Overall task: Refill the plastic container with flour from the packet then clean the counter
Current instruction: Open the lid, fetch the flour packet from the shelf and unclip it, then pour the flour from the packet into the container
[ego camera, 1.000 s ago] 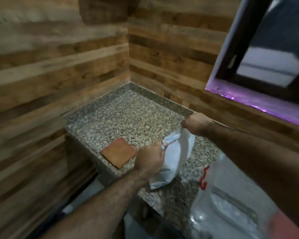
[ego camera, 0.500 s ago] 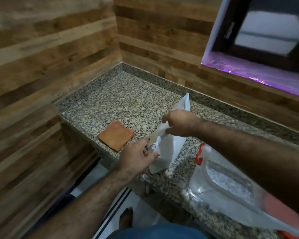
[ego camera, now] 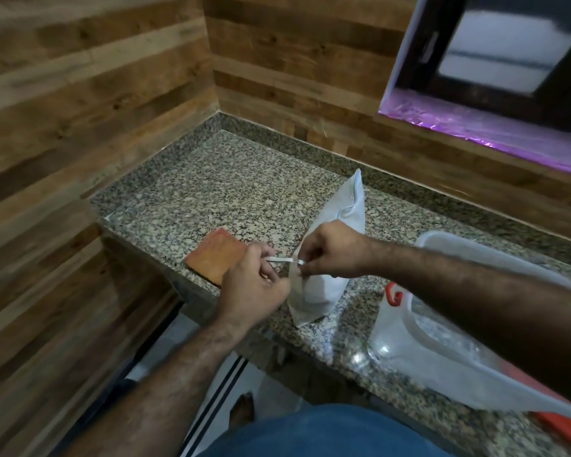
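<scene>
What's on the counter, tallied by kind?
Flour packet: 1
Torn strip between the hands: 1
Clear plastic container: 1
Orange cloth: 1
Total: 4

A home kitchen corner, seen from above; a speckled granite worktop (ego camera: 211,179) runs along walls clad in wood-look planks (ego camera: 96,77); a dark window (ego camera: 495,61) sits over a sill lit purple; a white packet (ego camera: 320,285) and a clear plastic container (ego camera: 442,357) stand on the stone.
</scene>
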{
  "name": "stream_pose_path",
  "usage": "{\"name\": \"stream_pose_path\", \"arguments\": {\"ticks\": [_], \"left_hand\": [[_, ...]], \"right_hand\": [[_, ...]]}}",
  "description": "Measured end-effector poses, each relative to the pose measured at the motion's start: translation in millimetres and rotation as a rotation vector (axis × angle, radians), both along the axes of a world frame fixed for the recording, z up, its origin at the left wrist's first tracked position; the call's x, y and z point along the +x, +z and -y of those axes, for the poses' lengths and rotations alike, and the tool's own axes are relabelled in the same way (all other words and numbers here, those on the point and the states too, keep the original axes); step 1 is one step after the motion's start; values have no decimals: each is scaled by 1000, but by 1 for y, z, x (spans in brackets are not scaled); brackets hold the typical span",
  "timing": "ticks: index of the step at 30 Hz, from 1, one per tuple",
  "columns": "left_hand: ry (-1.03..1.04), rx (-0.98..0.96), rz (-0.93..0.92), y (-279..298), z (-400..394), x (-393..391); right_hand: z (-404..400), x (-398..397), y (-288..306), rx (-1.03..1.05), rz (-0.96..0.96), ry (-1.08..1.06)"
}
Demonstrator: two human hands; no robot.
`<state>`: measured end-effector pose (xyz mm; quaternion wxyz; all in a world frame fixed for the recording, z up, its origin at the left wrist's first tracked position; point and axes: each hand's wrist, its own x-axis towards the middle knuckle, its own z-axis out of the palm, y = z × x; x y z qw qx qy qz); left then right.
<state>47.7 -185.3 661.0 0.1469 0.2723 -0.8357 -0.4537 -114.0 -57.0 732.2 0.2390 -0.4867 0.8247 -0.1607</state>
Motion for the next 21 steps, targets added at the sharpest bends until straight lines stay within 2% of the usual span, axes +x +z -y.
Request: {"name": "stream_pose_path", "arguments": {"ticks": [4, 7, 10, 15, 18, 21], "left_hand": [[-24, 36, 78, -11, -21, -7], [-115, -260, 219, -6, -32, -19], [-232, -463, 239, -3, -38, -24], [-226, -494, 183, 9, -39, -33], [-256, -615, 214, 15, -44, -40], [-277, -609, 215, 16, -45, -40]], "right_hand": [[-2, -6, 6, -28, 28, -176], [-5, -5, 8, -46, -40, -229], [-12, -4, 9, -63, -64, -262], [-26, 1, 12, -90, 45, -311], [-30, 1, 11, -125, 15, -312], [-32, 0, 10, -146, -60, -326]]}}
